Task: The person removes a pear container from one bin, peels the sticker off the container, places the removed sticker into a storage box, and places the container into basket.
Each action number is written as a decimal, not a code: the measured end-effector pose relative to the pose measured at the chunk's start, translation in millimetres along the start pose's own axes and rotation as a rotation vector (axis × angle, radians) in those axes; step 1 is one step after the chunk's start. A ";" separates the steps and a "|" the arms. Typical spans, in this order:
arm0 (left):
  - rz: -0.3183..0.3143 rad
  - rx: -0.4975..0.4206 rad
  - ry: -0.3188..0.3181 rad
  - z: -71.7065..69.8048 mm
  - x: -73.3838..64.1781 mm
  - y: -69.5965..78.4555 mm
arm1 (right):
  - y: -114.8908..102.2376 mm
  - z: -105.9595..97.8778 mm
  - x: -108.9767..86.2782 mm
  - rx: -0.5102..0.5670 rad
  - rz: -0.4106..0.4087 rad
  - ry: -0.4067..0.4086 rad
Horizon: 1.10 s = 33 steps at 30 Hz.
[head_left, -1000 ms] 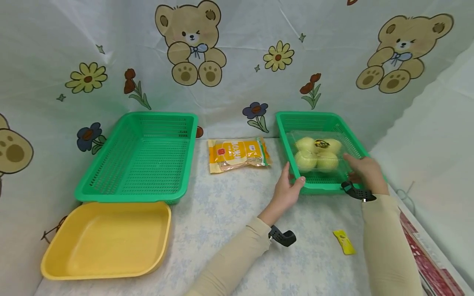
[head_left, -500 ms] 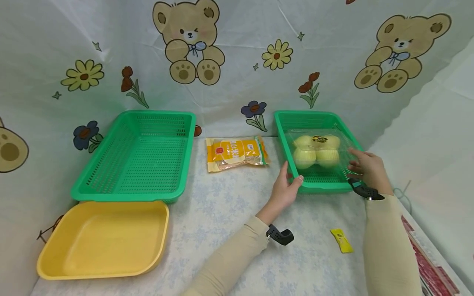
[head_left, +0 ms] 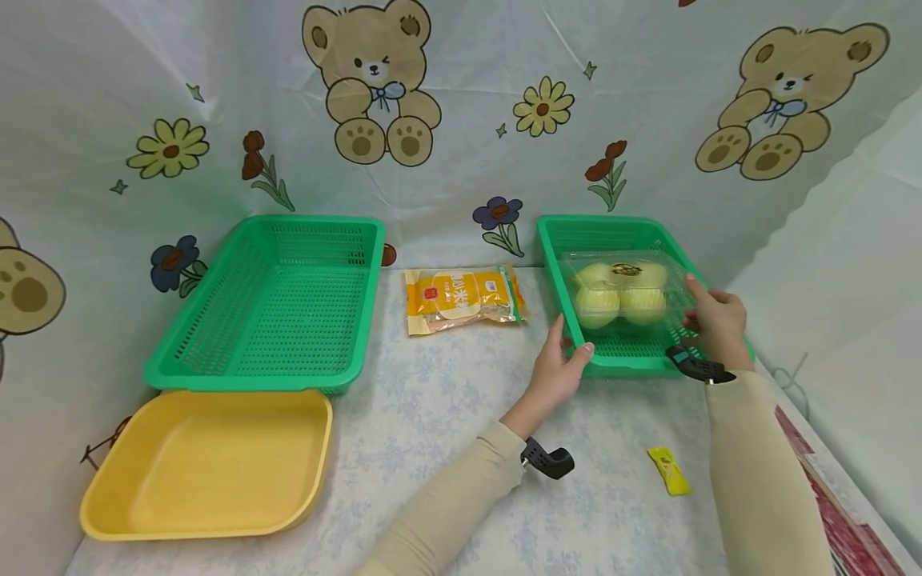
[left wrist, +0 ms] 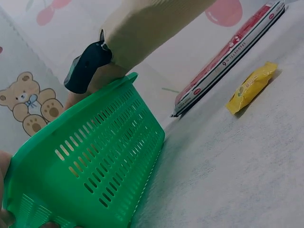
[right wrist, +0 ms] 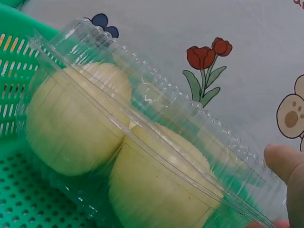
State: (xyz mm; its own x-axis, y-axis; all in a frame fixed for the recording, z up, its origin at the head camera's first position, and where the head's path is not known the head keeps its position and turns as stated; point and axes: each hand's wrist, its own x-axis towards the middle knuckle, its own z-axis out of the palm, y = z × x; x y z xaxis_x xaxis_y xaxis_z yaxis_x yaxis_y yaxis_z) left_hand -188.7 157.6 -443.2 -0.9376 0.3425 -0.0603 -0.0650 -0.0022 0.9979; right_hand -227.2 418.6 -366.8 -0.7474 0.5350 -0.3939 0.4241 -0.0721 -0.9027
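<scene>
A clear plastic clamshell box (head_left: 569, 268) of round, pale yellow cakes (head_left: 643, 306) with ridged sides lies in the right green basket (head_left: 619, 364). My right hand (head_left: 720, 324) pinches the right end of this box, thumb on top and fingers lower down. In the right wrist view the box (right wrist: 166, 137) slants, its hinge side toward the wall. My left hand (head_left: 553, 370) holds the basket's near-left corner, thumb over the rim. The left wrist view shows the slotted basket wall (left wrist: 109, 156), with parts of the left hand's fingers at the frame's left edge.
An orange and yellow food packet (head_left: 464, 298) lies between the baskets. On the left, another green basket (head_left: 252, 382) stands behind a yellow basin (head_left: 205, 472). A small yellow wrapped packet (head_left: 670, 470) lies near the right sleeve. A red spaghetti pack (left wrist: 232, 50) lies at the right edge.
My right hand has shifted slightly farther back along the box's right end, and that end of the box sits a little higher. My left hand stays on the basket corner.
</scene>
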 end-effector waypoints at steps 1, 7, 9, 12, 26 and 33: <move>0.001 -0.001 0.000 0.1 -0.2 -0.1 | -0.4 0.9 1.0 0.010 0.007 0.011; -0.006 -0.002 -0.001 -0.3 -1.0 -0.6 | -3.5 6.4 6.7 0.157 0.049 0.031; -0.009 0.001 0.002 -0.8 -0.6 -1.4 | -4.1 8.0 7.4 0.205 0.052 0.032; -0.008 0.004 0.007 -1.2 0.4 -2.6 | -4.6 9.3 6.8 0.230 0.046 0.039; -0.009 0.008 0.003 -1.4 -1.1 -2.4 | -0.7 5.4 5.0 0.243 0.034 0.017; 0.006 0.011 -0.003 -2.1 -1.4 -0.3 | -4.6 5.1 5.1 0.331 0.063 0.087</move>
State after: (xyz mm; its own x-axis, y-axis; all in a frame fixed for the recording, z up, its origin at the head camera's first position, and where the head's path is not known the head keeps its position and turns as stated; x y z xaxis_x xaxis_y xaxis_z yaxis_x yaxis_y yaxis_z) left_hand -188.1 155.1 -443.5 -0.9368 0.3457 -0.0546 -0.0560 0.0058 0.9984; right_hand -235.6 417.3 -365.5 -0.6723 0.5899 -0.4473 0.2687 -0.3686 -0.8899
